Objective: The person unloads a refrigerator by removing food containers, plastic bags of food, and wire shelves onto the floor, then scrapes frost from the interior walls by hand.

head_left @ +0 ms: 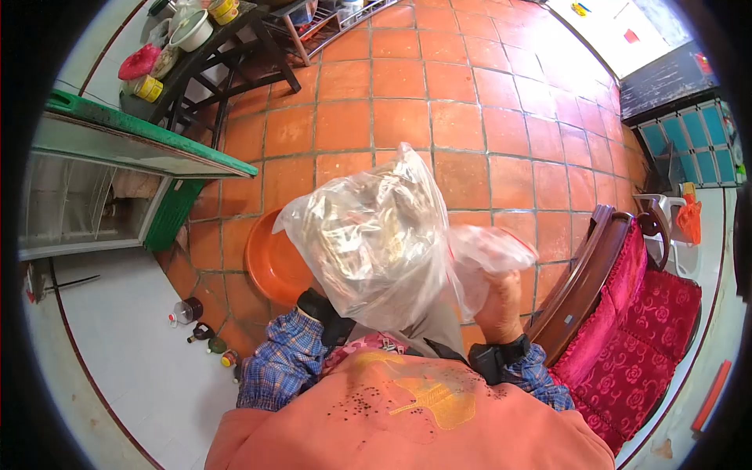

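A large clear plastic bag (376,243), bulging with something pale brown that I cannot make out, is held up in front of my body. My right hand (501,307) is closed on loose, see-through plastic with a thin red line, at the bag's right side. My left forearm, in a blue checked sleeve (283,356) with a dark cuff, reaches up behind the bag's lower left. The bag hides my left hand's fingers, so their grip does not show. An orange basin (270,262) stands on the floor, partly behind the bag.
To the left, a green-edged fridge or cabinet door (149,137) stands open. Several bottles (188,311) line the wall below it. A dark table (204,66) with tubs and bags is at the upper left. A wooden seat with red cushions (627,345) is at the right.
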`<move>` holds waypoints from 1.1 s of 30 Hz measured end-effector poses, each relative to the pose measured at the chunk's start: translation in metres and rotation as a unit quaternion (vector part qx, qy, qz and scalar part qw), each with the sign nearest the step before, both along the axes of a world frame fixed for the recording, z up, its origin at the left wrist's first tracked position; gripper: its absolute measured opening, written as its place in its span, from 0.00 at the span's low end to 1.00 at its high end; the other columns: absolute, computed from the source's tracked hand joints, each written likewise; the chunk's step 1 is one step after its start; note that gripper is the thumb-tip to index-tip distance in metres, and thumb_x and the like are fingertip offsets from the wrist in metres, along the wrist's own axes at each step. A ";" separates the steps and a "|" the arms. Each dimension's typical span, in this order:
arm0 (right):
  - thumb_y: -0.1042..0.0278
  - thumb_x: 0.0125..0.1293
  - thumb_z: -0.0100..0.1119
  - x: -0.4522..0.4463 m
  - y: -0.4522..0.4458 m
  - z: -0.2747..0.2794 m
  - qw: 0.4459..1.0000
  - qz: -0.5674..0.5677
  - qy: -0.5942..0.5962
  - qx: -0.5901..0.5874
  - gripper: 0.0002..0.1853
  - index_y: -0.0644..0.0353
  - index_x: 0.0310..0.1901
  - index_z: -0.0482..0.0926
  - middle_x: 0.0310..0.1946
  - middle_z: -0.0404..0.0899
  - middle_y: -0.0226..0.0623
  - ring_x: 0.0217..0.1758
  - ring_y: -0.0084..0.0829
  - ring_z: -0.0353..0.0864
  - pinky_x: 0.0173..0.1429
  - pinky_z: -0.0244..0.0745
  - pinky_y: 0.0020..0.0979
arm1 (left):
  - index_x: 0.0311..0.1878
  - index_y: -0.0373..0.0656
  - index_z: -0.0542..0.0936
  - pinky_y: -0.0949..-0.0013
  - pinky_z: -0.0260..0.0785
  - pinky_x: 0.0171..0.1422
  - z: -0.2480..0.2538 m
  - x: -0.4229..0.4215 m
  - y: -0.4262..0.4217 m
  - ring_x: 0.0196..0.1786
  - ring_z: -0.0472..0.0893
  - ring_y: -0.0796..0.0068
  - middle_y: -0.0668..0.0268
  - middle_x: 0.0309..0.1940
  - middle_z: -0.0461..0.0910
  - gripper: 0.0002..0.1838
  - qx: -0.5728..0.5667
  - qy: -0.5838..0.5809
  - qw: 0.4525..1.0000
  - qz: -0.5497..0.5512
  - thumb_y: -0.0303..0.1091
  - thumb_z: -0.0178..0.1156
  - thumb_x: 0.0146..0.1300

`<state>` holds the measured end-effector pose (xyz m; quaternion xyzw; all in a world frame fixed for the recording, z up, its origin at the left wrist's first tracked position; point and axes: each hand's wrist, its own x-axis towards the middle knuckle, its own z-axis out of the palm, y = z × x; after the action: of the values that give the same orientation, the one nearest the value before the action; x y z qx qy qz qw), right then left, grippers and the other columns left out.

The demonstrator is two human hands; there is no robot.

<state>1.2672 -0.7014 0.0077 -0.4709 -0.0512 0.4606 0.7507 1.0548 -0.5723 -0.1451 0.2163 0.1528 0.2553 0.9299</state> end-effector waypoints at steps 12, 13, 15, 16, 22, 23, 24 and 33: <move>0.44 0.68 0.47 0.078 -0.002 -0.016 0.945 0.184 -0.178 0.205 0.22 0.51 0.23 0.60 0.23 0.57 0.27 0.29 0.28 0.52 0.36 0.54 0.31 | 0.72 0.47 0.54 0.61 0.60 0.72 0.010 0.036 -0.006 0.67 0.64 0.64 0.59 0.67 0.61 0.27 0.013 0.088 0.993 0.077 0.43 0.45 0.74; 0.46 0.67 0.50 0.084 -0.003 -0.017 0.949 0.172 -0.147 0.218 0.22 0.50 0.23 0.60 0.23 0.58 0.26 0.29 0.28 0.52 0.36 0.54 0.31 | 0.72 0.47 0.54 0.61 0.60 0.72 0.010 0.043 -0.006 0.67 0.64 0.64 0.60 0.67 0.61 0.27 0.027 0.089 0.993 0.075 0.43 0.45 0.74; 0.47 0.66 0.53 0.090 -0.003 -0.015 0.953 0.160 -0.113 0.229 0.21 0.50 0.24 0.60 0.23 0.58 0.26 0.29 0.27 0.53 0.36 0.55 0.31 | 0.72 0.47 0.54 0.61 0.59 0.72 0.011 0.056 -0.008 0.67 0.64 0.65 0.60 0.67 0.61 0.27 0.038 0.093 0.992 0.071 0.42 0.45 0.74; 0.49 0.63 0.57 0.090 -0.001 -0.010 0.963 0.122 -0.068 0.231 0.18 0.51 0.26 0.64 0.26 0.62 0.28 0.30 0.27 0.57 0.37 0.57 0.30 | 0.72 0.47 0.54 0.61 0.59 0.72 0.011 0.062 -0.010 0.67 0.64 0.65 0.60 0.68 0.61 0.27 0.056 0.098 0.991 0.073 0.42 0.44 0.74; 0.63 0.61 0.62 0.103 -0.003 0.025 0.999 0.030 0.014 0.043 0.25 0.61 0.58 0.69 0.52 0.76 0.38 0.57 0.32 0.75 0.62 0.70 0.37 | 0.71 0.46 0.55 0.61 0.59 0.72 0.013 0.097 -0.016 0.67 0.65 0.64 0.59 0.67 0.61 0.26 0.100 0.110 0.987 0.058 0.42 0.43 0.74; 0.63 0.61 0.62 0.107 -0.001 0.028 0.999 0.022 0.013 0.040 0.25 0.61 0.58 0.69 0.52 0.76 0.38 0.57 0.32 0.75 0.62 0.70 0.37 | 0.71 0.46 0.55 0.61 0.59 0.72 0.013 0.102 -0.016 0.66 0.65 0.64 0.59 0.67 0.61 0.26 0.099 0.110 0.987 0.054 0.42 0.43 0.74; 0.62 0.60 0.63 0.112 0.006 0.030 0.997 0.058 0.016 0.049 0.28 0.62 0.60 0.68 0.54 0.75 0.40 0.58 0.35 0.75 0.63 0.69 0.39 | 0.71 0.46 0.55 0.61 0.60 0.71 0.014 0.104 -0.014 0.66 0.65 0.64 0.59 0.67 0.61 0.26 0.097 0.108 0.988 0.051 0.42 0.43 0.74; 0.69 0.58 0.64 0.098 0.035 0.058 0.981 0.104 0.044 0.157 0.18 0.61 0.48 0.71 0.57 0.71 0.43 0.58 0.33 0.73 0.62 0.67 0.36 | 0.70 0.45 0.57 0.60 0.61 0.70 0.016 0.101 -0.008 0.65 0.66 0.64 0.59 0.66 0.63 0.26 0.066 0.121 0.990 0.019 0.43 0.43 0.74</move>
<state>1.3656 -0.6663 0.0660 -0.3183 -0.1388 0.5429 0.7647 1.1554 -0.5805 -0.1294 0.3032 0.2512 0.2542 0.8834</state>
